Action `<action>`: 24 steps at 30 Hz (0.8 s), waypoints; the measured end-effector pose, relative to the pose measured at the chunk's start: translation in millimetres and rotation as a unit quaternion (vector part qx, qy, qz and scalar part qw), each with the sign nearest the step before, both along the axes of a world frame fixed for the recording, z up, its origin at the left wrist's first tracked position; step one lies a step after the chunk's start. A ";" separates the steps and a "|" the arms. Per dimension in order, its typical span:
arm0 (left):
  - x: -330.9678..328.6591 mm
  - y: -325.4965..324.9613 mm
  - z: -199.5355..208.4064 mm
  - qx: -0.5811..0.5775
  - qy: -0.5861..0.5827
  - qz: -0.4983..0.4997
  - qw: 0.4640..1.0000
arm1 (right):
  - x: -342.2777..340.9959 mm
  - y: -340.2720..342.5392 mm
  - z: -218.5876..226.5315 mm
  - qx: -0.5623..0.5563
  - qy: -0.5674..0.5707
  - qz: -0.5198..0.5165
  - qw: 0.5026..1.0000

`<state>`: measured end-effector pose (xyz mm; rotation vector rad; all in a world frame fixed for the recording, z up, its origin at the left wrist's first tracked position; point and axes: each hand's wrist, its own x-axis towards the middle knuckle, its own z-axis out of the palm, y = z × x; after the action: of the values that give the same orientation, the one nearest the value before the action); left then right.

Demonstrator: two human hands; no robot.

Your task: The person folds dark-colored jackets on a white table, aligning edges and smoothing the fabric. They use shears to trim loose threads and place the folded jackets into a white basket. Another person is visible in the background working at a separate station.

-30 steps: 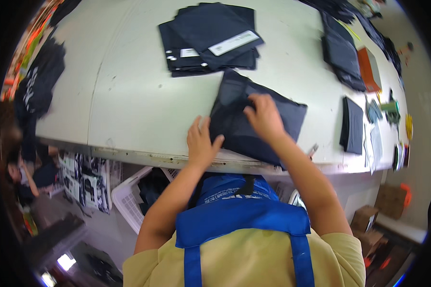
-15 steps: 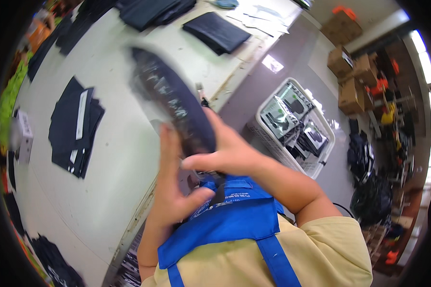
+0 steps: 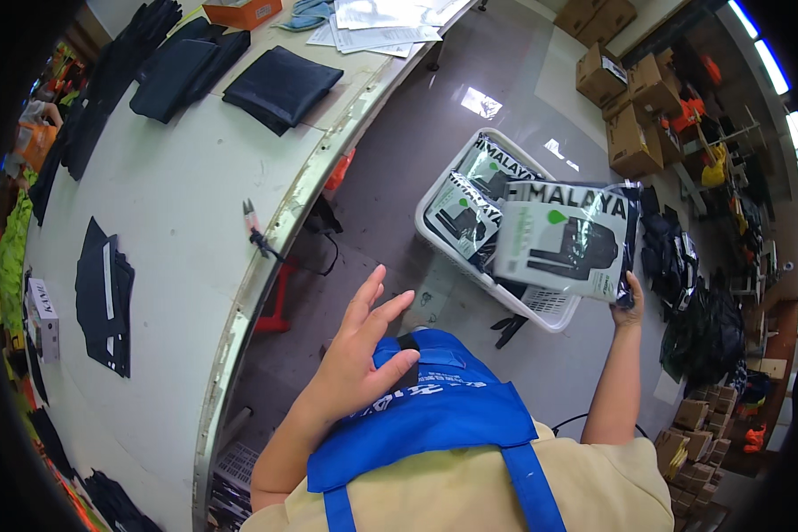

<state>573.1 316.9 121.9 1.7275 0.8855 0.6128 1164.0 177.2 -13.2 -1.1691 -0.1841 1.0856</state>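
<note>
The person's right hand (image 3: 628, 304) grasped a printed garment package (image 3: 563, 244) by its lower right corner, some fingers hard to make out behind the film. The package hung over a white basket (image 3: 550, 306), hiding its right side and partly covering similar packages (image 3: 461, 217) inside; whether it touched them could not be told. The left hand (image 3: 353, 355) was empty, fingers spread, before the blue apron (image 3: 426, 434). On the bench (image 3: 177, 195), the upper edge cut off an orange box (image 3: 242, 11).
</note>
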 end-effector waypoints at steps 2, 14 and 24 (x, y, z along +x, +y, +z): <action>16.4 -5.5 -15.8 -0.038 -0.002 0.023 0.999 | 99.2 -54.3 -59.5 -0.369 -0.187 -0.286 0.864; 32.8 -84.4 -133.1 -0.207 0.108 0.191 0.953 | 26.2 38.4 -239.5 -0.485 -0.484 0.365 0.630; 1.4 -210.0 -337.9 -0.451 0.241 0.171 0.842 | -65.4 65.2 -443.7 -0.563 -0.531 0.477 0.417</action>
<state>574.6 106.9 -216.0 0.8445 1.5481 -0.0814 1098.7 242.4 -456.9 -3.2028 -1.4649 1.1706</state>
